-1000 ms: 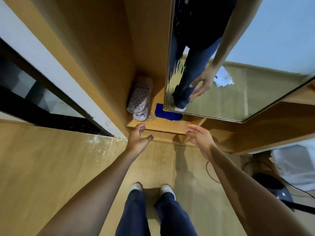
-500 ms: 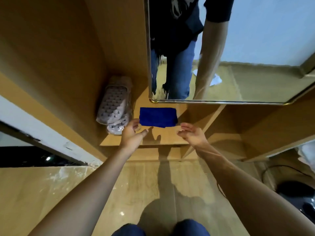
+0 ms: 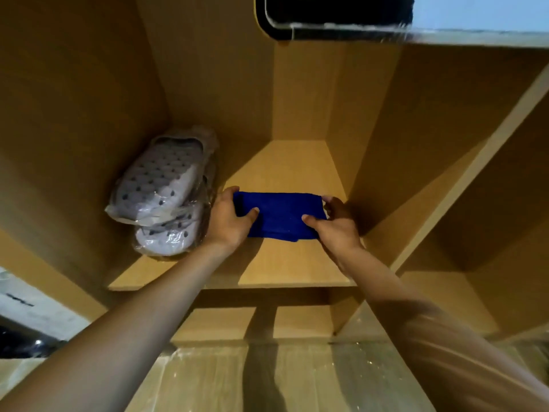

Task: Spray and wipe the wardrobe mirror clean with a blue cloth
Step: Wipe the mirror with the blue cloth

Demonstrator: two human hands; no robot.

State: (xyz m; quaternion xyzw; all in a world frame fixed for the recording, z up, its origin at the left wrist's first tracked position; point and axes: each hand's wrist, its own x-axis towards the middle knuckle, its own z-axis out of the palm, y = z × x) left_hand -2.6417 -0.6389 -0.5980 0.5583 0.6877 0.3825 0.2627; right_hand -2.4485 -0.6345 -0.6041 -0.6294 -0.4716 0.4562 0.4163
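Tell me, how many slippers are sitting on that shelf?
2, both in clear plastic wrap at the shelf's left end: the upper slipper lies on the lower slipper, beside the left hand. Others may be hidden.

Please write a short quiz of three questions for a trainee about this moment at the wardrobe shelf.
1. True or false: both hands grip the folded blue cloth.
2. What lies left of the left hand? A) spray bottle B) pale perforated clogs in clear plastic C) book
3. On what does the cloth rest?

Key: 1 true, the right hand holds the other end. 2 B. 3 The light wooden shelf.
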